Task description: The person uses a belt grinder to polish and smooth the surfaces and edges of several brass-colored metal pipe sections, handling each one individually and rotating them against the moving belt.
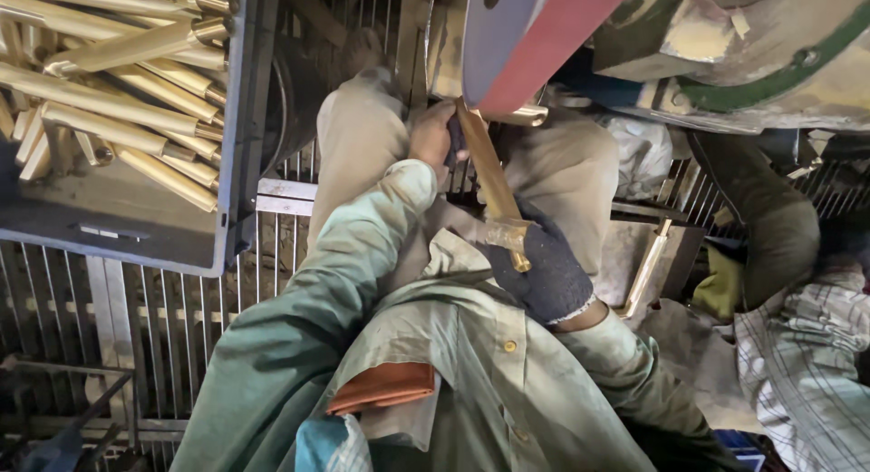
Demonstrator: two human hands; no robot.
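Both my hands hold one long brass rod (489,178) with a threaded fitting at its near end. My left hand (433,137), bare, grips the far end and presses it against a sanding belt (535,37) that is red on its face and grey on its edge. My right hand (544,268), in a dark knitted glove, holds the near end at the fitting. The rod runs at a slant between my knees, above my lap. My sleeves and jacket are dusty green.
A grey crate (136,227) at upper left holds several similar brass rods (118,91). Another brass rod (645,271) lies on the metal grate floor (181,327) to the right. The grinding machine's body (752,46) is at upper right. A checked cloth (807,363) lies at right.
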